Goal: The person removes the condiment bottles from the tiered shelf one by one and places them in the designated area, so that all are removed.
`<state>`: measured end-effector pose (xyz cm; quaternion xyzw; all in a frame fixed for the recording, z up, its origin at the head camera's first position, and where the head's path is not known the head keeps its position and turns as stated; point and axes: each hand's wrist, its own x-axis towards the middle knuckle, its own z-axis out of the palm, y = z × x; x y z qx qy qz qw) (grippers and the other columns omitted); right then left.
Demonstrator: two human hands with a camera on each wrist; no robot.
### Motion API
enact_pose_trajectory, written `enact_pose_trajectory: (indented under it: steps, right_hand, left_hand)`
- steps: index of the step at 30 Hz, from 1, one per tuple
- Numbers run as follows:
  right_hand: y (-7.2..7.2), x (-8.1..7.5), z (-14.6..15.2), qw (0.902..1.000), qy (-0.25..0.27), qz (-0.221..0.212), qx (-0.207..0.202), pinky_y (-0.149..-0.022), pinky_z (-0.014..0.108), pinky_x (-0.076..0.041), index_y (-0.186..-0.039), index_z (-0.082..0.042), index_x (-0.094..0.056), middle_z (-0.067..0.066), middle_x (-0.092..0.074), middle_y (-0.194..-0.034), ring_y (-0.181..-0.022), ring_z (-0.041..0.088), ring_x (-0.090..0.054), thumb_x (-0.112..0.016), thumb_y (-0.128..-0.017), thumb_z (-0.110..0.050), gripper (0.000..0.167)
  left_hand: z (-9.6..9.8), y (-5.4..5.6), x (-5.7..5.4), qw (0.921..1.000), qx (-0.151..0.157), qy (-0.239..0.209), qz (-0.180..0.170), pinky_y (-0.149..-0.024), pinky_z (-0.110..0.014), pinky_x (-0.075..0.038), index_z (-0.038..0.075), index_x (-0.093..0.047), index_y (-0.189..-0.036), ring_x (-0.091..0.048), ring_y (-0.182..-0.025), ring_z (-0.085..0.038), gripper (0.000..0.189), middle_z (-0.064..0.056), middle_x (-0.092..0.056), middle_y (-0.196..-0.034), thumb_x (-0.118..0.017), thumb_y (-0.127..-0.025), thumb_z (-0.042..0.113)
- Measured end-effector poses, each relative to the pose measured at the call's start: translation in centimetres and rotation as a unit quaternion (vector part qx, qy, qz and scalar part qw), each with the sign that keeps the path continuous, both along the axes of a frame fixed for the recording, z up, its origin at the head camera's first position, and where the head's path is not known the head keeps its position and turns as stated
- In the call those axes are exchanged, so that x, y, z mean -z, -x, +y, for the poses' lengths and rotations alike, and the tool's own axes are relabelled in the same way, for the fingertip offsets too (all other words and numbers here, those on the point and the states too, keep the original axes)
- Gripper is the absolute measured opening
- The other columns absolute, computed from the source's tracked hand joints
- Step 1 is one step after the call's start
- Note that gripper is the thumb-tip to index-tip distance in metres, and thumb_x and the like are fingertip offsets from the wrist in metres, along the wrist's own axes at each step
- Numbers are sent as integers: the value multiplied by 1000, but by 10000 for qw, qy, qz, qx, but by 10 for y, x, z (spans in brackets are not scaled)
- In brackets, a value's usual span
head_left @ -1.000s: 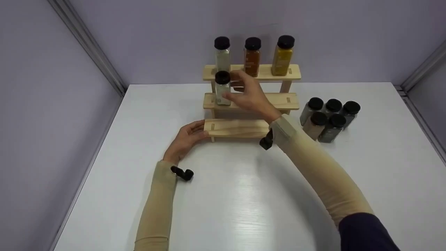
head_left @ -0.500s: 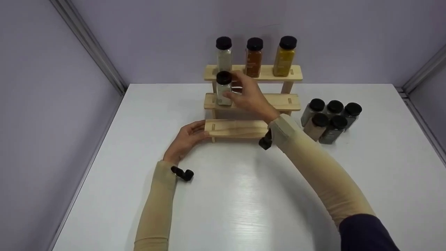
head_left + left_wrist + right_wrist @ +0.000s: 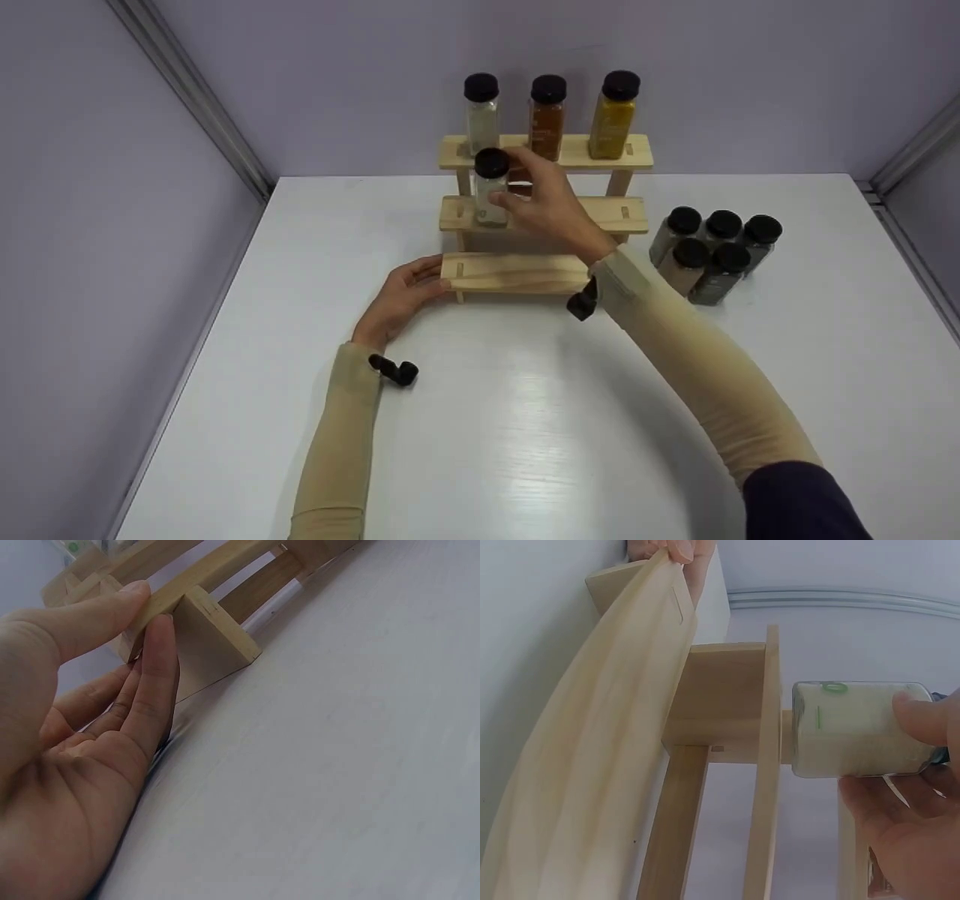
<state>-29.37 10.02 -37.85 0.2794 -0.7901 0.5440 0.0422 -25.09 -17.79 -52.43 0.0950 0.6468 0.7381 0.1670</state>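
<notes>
My right hand (image 3: 551, 199) holds a black-capped spice jar (image 3: 492, 206) of pale contents between thumb and fingers, upright at the left part of the middle shelf (image 3: 562, 217). In the right wrist view a narrow gap shows between the jar's base (image 3: 801, 731) and the shelf board (image 3: 765, 765). The left hand (image 3: 401, 300) pinches the left end of the bottom shelf (image 3: 517, 274) of the wooden three-tier rack. Seen from the left wrist, the thumb (image 3: 105, 619) lies on top of the board and the fingers reach beneath it.
On the top shelf stand a pale jar (image 3: 482, 124), a red-brown jar (image 3: 546, 131) and a yellow jar (image 3: 613, 127). Several more black-capped jars (image 3: 709, 262) stand grouped on the white table (image 3: 480, 420), right of the rack. A wall (image 3: 360, 90) rises behind.
My right hand and its jar have shifted slightly to the right along the middle shelf. The left hand keeps its place on the rack.
</notes>
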Motion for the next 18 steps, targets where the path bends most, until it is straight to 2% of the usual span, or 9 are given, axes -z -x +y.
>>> enact_pose_trajectory:
  steps: [7,12,18]
  right_hand:
    - [-10,-3,15,9996,168,207,49,-112,43,-57,-145,0,-59,17,-67,-137,-127,29,-66,-75,-99,0,49]
    - [-18,-7,26,9994,255,202,97,-110,40,-57,-144,1,-59,17,-67,-137,-127,30,-66,-75,-98,2,49]
    - [-23,-9,41,9997,123,111,200,-109,38,-58,-145,0,-60,16,-68,-137,-125,29,-67,-76,-97,2,51]
  left_hand:
    - [1,1,1,10000,-1,23,28,-107,-34,-59,0,-46,-159,-61,-134,-27,63,-22,-53,-155,-73,-103,7]
    - [1,1,0,10000,-3,25,95,-106,-32,-59,0,-46,-159,-60,-134,-27,64,-22,-54,-155,-74,-102,7]
    - [0,-1,0,9998,-60,121,122,-107,-31,-58,-2,-45,-159,-59,-137,-28,64,-23,-53,-155,-73,-102,7]
